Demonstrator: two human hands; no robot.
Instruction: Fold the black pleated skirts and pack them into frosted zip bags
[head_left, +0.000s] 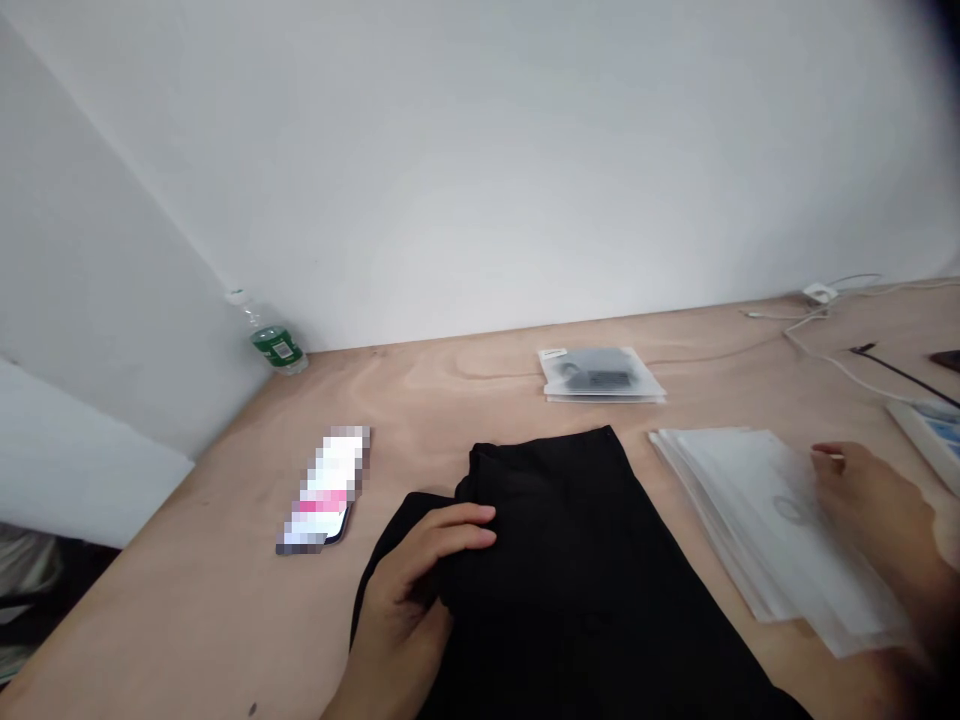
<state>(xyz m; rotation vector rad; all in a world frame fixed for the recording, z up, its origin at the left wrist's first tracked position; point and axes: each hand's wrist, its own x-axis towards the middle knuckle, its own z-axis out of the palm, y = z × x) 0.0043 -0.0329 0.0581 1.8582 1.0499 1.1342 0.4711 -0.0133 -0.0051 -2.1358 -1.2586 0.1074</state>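
- Because the wooden table (187, 600) gives broad, flat support, the black cloth (592, 560) can lie spread near its front, in the middle; that spot probably keeps it in easy reach of both hands.
- To the right of the cloth, frosted plastic bags (742, 510) lie in an uneven, overlapping pile, perhaps set beside it so that the right hand can get at them without crossing over.
- Farther back, near the wall (487, 180), a flat clear packet (600, 378) with something dark inside rests apart from the pile, seemingly out of the working area.
- At the far left corner, a bottle (277, 345) with a green label leans against the wall, likely for support.
- Left of the cloth, a phone (330, 485) lies face up with its screen lit, perhaps for easy viewing.
- The left hand (401, 600) has its fingers close together and gently bent over the cloth's gathered left edge, the thumb tucked lower; it grasps the fabric loosely, likely to steady it.
- The right hand (885, 510) is blurred at the pile's right side, fingers partly curled; whether they grip a bag or just touch it, I cannot tell.
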